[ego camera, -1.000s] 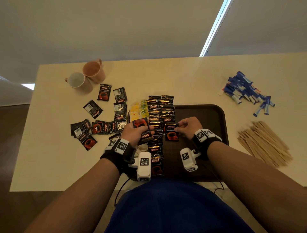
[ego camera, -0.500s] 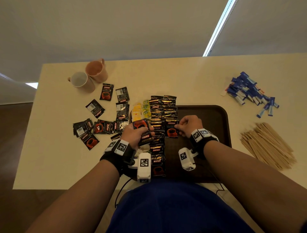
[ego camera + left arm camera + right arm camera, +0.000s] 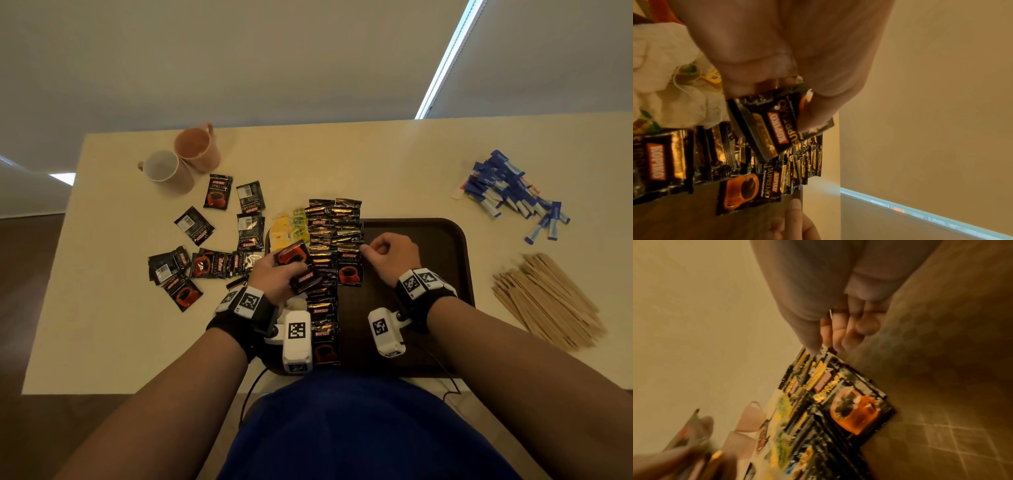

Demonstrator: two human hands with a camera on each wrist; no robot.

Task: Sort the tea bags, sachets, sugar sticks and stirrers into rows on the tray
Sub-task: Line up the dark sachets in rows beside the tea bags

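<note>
Office pantry or break room: cream table (image 3: 342,161), two mugs (image 3: 181,161), window blind (image 3: 239,61).

My right hand (image 3: 390,255) has nudged the top coffee sachet (image 3: 349,269) up into the second row; its fingers now sit at the sachet's corner.

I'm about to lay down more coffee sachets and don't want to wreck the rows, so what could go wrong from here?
The left hand grips a stack of Kopiko sachets above the overlapped sachet row; one could slip out and disturb it.

The right hand pinches the edge of the last-placed sachet; dragging it may skew the second row.

The rows' far end overhangs the tray rim and could slide off.
</note>
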